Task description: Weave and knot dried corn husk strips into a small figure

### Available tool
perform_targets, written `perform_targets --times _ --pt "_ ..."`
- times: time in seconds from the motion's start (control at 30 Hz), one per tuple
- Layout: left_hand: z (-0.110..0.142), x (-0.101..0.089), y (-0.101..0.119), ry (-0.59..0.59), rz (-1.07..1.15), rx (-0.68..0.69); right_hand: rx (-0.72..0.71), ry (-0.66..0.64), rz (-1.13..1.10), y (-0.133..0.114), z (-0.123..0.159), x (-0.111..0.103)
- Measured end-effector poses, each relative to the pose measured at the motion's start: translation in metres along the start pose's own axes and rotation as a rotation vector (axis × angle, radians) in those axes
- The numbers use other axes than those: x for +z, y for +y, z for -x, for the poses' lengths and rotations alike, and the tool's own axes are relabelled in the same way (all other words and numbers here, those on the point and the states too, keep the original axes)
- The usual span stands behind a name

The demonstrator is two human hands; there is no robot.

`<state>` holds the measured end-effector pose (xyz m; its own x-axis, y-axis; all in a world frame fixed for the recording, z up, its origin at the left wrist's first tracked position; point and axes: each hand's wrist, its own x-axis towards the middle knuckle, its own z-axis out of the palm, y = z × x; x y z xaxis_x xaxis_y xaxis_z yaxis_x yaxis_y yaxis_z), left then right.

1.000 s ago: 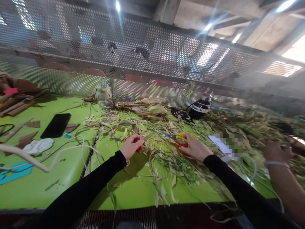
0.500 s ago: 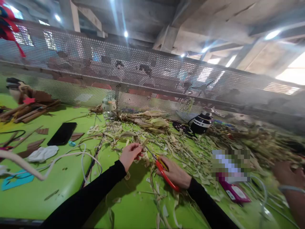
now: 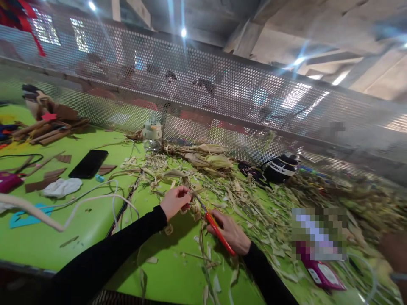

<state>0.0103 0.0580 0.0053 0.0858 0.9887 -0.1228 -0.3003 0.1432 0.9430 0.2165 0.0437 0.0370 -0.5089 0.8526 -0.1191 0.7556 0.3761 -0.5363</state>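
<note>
In the head view my right hand (image 3: 234,235) grips a pair of scissors (image 3: 219,234) with red-orange handles. Their blades point up and left and reach the fingertips of my left hand (image 3: 174,201). That hand is closed in a pinch on a small strip of dried corn husk, mostly hidden by the fingers and blades. Below and around both hands lie cut husk scraps (image 3: 208,264) on the green table (image 3: 171,271). A bundle of whole dried husks (image 3: 213,160) rests beyond my left hand.
On the left are a black phone (image 3: 89,164), a crumpled white tissue (image 3: 62,187), a white cable (image 3: 92,205) and cardboard rolls (image 3: 51,131). A clear bottle (image 3: 152,134) and a black pouch (image 3: 281,168) stand near the perforated metal screen (image 3: 190,97). A magenta device (image 3: 326,274) lies right, beside another person's blurred hand (image 3: 392,250).
The view has tilted and shifted a little. The scissors' handles look closer together than before, with the blades still at my left fingertips. Both hands keep nearly the same places.
</note>
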Motion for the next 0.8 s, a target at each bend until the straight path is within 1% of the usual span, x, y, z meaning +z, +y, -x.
perform_targets --times 0.1,0.2,0.4,0.5,0.57,0.67,0.73,0.8 --pt "-0.002 -0.001 -0.002 0.005 -0.002 0.016 0.013 -0.028 -0.072 0.000 0.000 0.002" --pt "-0.003 -0.003 -0.004 0.003 -0.010 0.024 0.041 -0.036 -0.090 -0.001 -0.001 0.003" --pt "-0.004 -0.004 -0.007 -0.002 -0.040 0.042 0.044 -0.011 -0.136 0.005 0.002 0.010" --pt "-0.003 -0.004 -0.007 -0.022 -0.063 0.036 0.040 0.033 -0.125 0.008 0.005 0.014" --pt "-0.002 -0.004 -0.007 -0.030 -0.072 0.026 0.057 0.075 -0.067 0.013 0.006 0.014" --pt "0.000 -0.004 -0.008 -0.054 -0.071 0.015 0.170 0.214 0.130 0.025 0.005 0.007" --pt "0.001 -0.003 -0.008 -0.069 -0.064 0.009 0.249 0.294 0.276 0.036 0.005 -0.003" --pt "0.001 -0.002 -0.008 -0.073 -0.058 0.001 0.275 0.292 0.391 0.043 0.007 -0.017"
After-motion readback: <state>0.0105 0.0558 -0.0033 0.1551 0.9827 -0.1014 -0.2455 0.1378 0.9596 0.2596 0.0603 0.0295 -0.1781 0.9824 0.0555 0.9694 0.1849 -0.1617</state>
